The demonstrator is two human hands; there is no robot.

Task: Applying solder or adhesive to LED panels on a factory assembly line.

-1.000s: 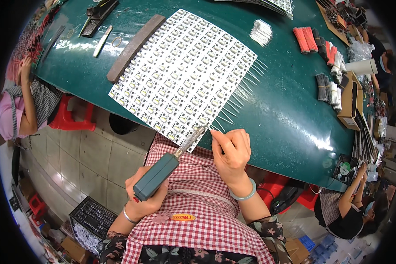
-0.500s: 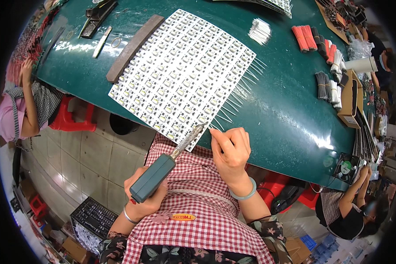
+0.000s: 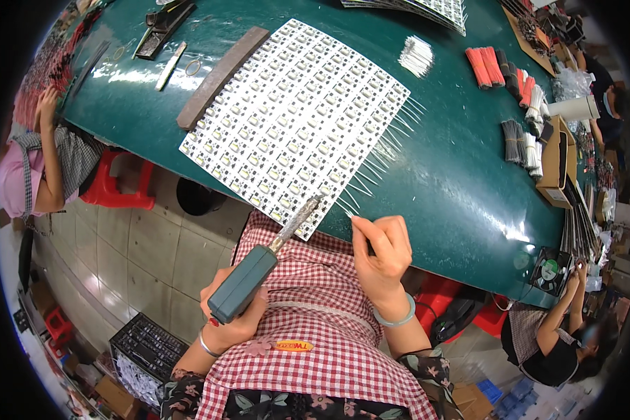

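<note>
My left hand (image 3: pixel 241 318) is wrapped round the dark green handle of a soldering iron (image 3: pixel 243 281). The iron's worn metal tip rests at the near right edge of a white circuit board panel (image 3: pixel 297 115), which carries rows of small components. Thin white wires (image 3: pixel 374 168) stick out along the panel's right edge. Just right of the near corner, my right hand (image 3: pixel 385 255) is closed in a pinch, with a thin white wire end at its fingertips. A brown bar (image 3: pixel 224 77) lies against the panel's left edge.
On the green table (image 3: pixel 462 210) lie a white wire bundle (image 3: pixel 416 56), red bundles (image 3: pixel 484 67) and grey bundles (image 3: pixel 514 140). A small fan (image 3: pixel 549 269) and a cardboard box (image 3: pixel 556 164) stand at the right. Other people sit at both sides.
My right hand has moved right, away from the panel's edge, still pinched. The iron's tip stays at nearly the same spot by the edge. The whole view has shifted slightly.
</note>
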